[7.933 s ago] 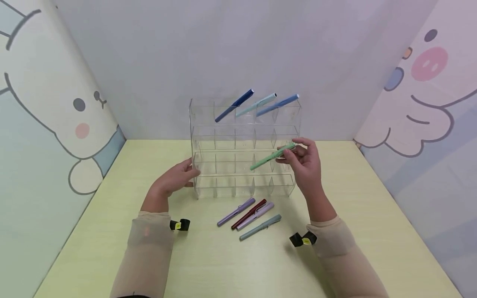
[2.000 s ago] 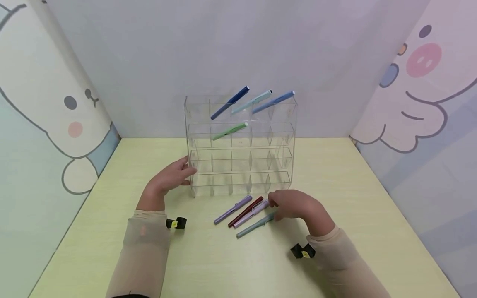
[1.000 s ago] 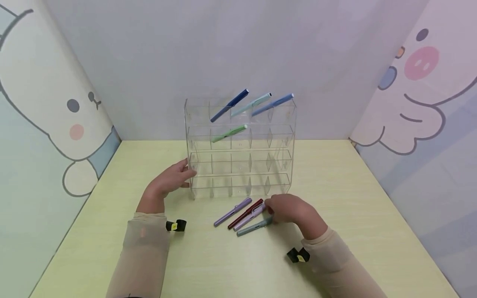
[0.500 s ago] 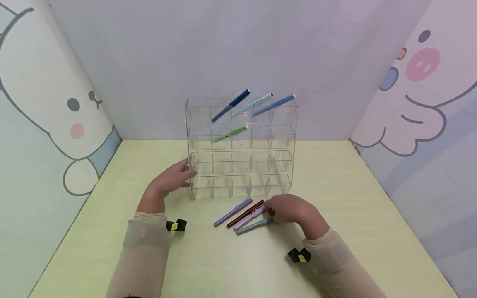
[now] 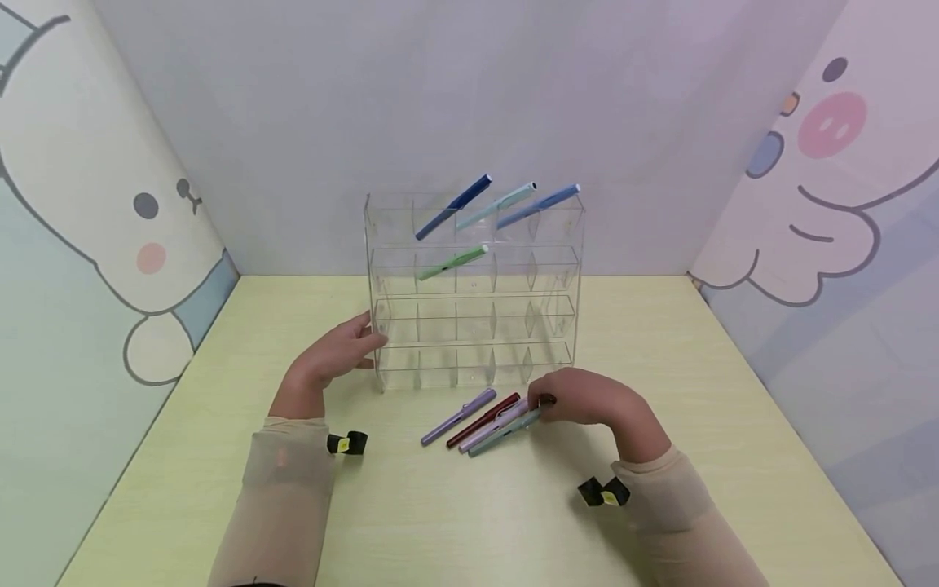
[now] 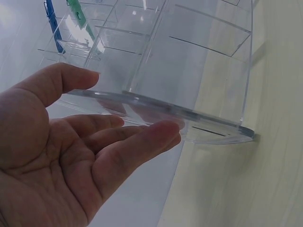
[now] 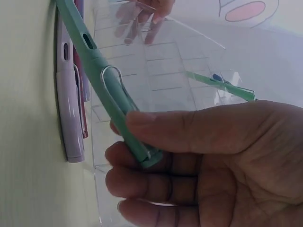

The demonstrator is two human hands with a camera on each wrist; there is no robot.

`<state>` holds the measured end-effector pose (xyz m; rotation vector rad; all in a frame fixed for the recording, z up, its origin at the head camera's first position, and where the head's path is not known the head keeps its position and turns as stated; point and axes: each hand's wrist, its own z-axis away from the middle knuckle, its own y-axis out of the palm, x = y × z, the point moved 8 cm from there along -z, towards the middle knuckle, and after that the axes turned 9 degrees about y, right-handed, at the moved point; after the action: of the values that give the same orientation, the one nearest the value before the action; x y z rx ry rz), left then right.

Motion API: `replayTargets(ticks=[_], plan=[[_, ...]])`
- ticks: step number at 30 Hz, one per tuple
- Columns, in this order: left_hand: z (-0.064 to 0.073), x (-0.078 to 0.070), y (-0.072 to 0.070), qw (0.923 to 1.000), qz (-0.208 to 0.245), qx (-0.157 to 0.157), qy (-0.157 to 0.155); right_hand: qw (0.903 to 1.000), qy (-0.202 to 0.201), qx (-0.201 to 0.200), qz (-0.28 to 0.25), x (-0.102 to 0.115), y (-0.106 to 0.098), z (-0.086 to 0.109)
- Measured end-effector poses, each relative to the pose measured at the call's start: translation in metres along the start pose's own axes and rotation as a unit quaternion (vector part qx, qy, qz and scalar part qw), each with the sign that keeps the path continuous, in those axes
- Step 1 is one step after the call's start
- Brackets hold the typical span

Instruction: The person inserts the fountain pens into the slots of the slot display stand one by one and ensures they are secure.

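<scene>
Three blue pens (image 5: 453, 207) and a green pen (image 5: 453, 262) racked! Right hand (image 5: 583, 398) pinches the teal pen (image 7: 97, 71) near-right of the clear rack (image 5: 473, 333), whose left side the left hand (image 5: 339, 350) grips (purple pen (image 5: 458, 418), red pen (image 5: 482, 421), lilac pen (image 5: 494, 426) to go on the desk (image 5: 425, 514)).

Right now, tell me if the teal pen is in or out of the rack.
Out: the right hand pinches the teal pen near its clip, in front of the rack.
</scene>
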<state>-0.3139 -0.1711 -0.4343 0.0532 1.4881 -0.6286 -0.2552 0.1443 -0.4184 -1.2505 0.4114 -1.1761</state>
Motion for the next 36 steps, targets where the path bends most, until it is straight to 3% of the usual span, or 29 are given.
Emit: replayTargets(ticks=[9, 14, 17, 21, 25, 31, 36], plan=[[-0.001, -0.001, 0.001, 1.0000, 0.004, -0.001, 0.006, 0.9902, -0.048, -0.026, -0.128, -0.001, -0.020, 0.004], [-0.001, -0.002, 0.001, 1.0000, 0.007, -0.001, 0.007, 0.9731, -0.076, -0.055, -0.210, -0.002, -0.030, 0.006], [-0.001, -0.001, 0.001, 1.0000, 0.005, 0.000, 0.005, 0.9486, -0.086, -0.061, -0.298, -0.003, -0.035, 0.006], [0.000, -0.002, 0.001, 1.0000, 0.006, -0.001, 0.003, 0.9102, -0.110, -0.098, -0.387, -0.003, -0.047, 0.007], [0.000, -0.002, 0.001, 1.0000, 0.007, -0.002, 0.003, 0.8809, -0.136, -0.149, -0.428, -0.004, -0.060, 0.010], [0.000, -0.003, 0.001, 0.9999, 0.010, -0.001, 0.003, 0.8452, -0.156, -0.229, -0.457, -0.012, -0.075, 0.015], [0.000, -0.002, 0.000, 1.0000, 0.007, -0.003, 0.002, 0.7991, -0.171, -0.296, -0.494, -0.019, -0.086, 0.022]])
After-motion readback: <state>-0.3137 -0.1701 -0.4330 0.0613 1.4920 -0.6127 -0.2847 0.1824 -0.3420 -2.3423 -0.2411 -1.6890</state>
